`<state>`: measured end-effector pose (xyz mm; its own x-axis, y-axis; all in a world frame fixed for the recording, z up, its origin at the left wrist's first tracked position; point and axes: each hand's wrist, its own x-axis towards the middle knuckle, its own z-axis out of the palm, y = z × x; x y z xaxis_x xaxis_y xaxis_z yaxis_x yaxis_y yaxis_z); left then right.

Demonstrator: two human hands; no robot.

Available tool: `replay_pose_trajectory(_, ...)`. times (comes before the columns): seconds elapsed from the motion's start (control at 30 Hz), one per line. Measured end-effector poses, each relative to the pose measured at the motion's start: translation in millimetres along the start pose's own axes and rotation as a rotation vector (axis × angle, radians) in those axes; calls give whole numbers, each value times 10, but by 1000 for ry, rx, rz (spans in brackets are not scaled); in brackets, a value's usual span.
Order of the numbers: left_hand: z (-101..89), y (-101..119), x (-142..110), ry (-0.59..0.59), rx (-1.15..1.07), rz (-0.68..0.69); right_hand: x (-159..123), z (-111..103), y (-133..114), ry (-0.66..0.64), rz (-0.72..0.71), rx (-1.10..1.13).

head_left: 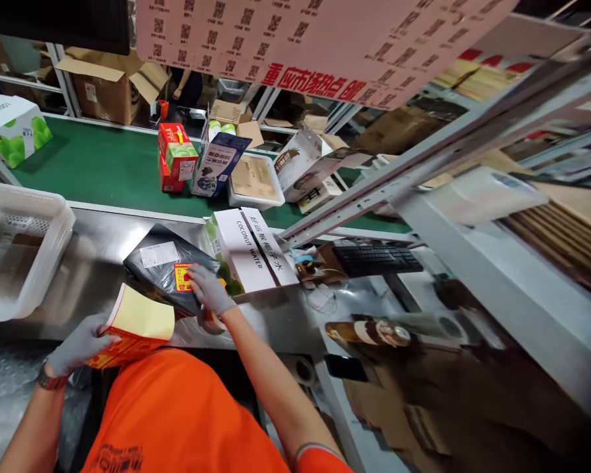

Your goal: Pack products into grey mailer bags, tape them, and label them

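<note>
In my gloved left hand (81,341) is a pad of red and yellow stickers (142,318), its pale yellow side curling upward. The fingers are closed around its left edge. My gloved right hand (209,289) lies with fingers outstretched on a small red and yellow sticker (182,277). That sticker sits on a black plastic-wrapped parcel (150,270), which also bears a white printed label (159,255). The parcel rests on the metal worktop (98,243). Touching or close to its right side stands a white and green coconut water box (246,253).
A white plastic bin (54,243) stands at the left. Behind the worktop, a green conveyor belt (88,164) carries red boxes (175,157), a blue pouch (217,164) and a white tray (268,200). A metal post (345,203) slants across the right. A bottle (369,332) lies beyond it.
</note>
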<state>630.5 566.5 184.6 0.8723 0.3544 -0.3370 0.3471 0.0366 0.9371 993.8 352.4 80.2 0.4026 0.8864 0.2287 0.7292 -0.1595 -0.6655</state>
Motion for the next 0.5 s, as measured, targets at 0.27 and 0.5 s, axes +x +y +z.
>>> replay_pose_trajectory(0.27, 403, 342, 173, -84, 94, 148, -296, -400, 46, 368, 380, 376)
replay_pose_trajectory(0.5, 1604, 510, 774, -216, 244, 275, -1925, -292, -450, 477, 482, 1119)
